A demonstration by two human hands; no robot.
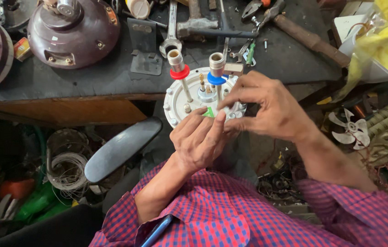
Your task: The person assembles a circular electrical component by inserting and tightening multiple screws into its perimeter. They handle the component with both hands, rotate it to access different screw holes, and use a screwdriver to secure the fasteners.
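Observation:
A round white metal plate [175, 98] with bolts round its rim sits at the front edge of the dark workbench. Metal posts stand on it, one with a red collar [180, 73] and one with a blue collar [215, 78]. My left hand [199, 139] grips the plate's near edge from below, with a small green piece [209, 112] just above its fingertips. My right hand [267, 107] comes in from the right, fingers pinched over the plate's right side near the blue-collared post. What the fingertips pinch is hidden.
On the workbench [88, 80] lie a maroon domed housing [72, 34], a wrench [171, 27], a hammer [294, 32], pliers [260, 7] and a screwdriver. A yellow plastic bag [381, 41] sits at right. Below are a wire coil [68, 171], a black seat [121, 148] and a white fan blade [348, 129].

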